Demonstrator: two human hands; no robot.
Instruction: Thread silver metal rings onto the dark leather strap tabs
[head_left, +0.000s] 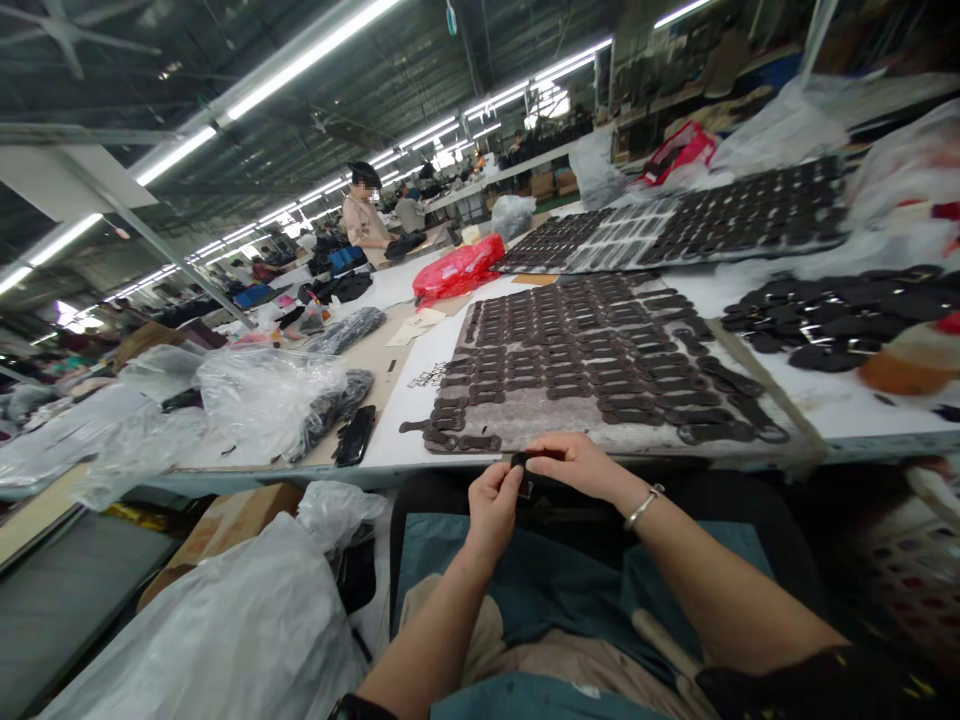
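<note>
Just off the table's front edge, my left hand and my right hand meet, both closed in a pinch on a small dark tab. Something shiny, perhaps a metal ring, shows just under it; fingers hide most of the piece. Beyond my hands a grey sheet lies on the white tabletop, with rows of dark brown tabs on it, narrow in the middle and rounded at the ends. Small metal buckles lie in a loose pile left of the rows.
To the left are a black phone and clear plastic bags. A red bag and another tab-covered board lie behind. At right, dark pieces with metal are heaped by an amber bottle. A person stands farther off.
</note>
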